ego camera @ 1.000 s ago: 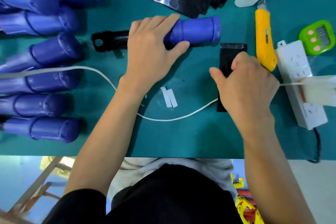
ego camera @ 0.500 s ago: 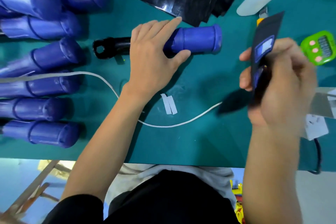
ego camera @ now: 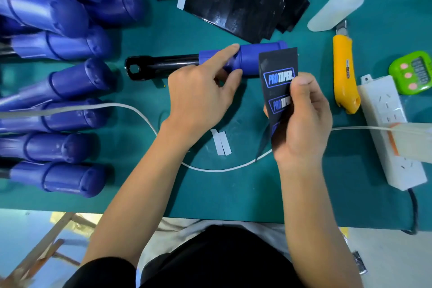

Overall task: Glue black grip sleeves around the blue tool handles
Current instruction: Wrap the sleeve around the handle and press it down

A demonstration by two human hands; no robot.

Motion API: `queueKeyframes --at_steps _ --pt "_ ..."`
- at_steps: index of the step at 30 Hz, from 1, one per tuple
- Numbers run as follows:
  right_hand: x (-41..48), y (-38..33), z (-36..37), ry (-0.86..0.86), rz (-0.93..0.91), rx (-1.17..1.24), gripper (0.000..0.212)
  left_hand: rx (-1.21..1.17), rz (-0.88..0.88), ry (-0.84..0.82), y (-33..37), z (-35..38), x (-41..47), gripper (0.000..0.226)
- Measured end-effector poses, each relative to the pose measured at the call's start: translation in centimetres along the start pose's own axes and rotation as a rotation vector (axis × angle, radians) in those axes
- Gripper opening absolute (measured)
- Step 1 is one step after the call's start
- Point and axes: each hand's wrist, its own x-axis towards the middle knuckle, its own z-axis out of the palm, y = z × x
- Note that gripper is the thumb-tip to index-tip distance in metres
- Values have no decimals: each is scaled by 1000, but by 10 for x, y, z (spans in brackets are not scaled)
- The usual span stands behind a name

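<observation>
Head view, left to right: spare blue handles [ego camera: 70,110] lie stacked at frame left on the green bench [ego camera: 233,194], the left hand [ego camera: 201,93] at centre grips the blue tool handle [ego camera: 257,58] between forefinger and thumb, and the right hand [ego camera: 301,119] pinches the black grip sleeve [ego camera: 278,70] upright at the handle's right end.

"Where did the tool handle [ego camera: 254,61] lie?"

"Mid-table [ego camera: 233,194], crosswise, its shaft pointing at the left edge. My left hand [ego camera: 201,91] gripped it from the near side. My right hand [ego camera: 301,119] pinched the grip sleeve [ego camera: 278,77] just right of it, the sleeve's top overlapping the handle's right end."

"And around it?"

"The other handles [ego camera: 65,112] lined the left edge, front to back. The sleeve stack [ego camera: 240,0] lay behind, at the far edge. The knife [ego camera: 343,75], timer [ego camera: 411,72] and power strip [ego camera: 392,133] sat toward the right edge, with the spatula [ego camera: 336,14] behind the knife. A cable [ego camera: 131,107] crossed from the left edge to the right, and two paper strips [ego camera: 221,142] lay inside its bend."
</observation>
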Motion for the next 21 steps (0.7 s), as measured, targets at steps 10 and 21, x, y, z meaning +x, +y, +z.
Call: queueKeyframes --at_steps 10,21 --pt "3 19 14 143 -166 -284 23 -220 -217 -98 1 -4 1 35" --pt "14 29 10 217 -199 -441 22 -213 -238 -75 2 -3 2 33"
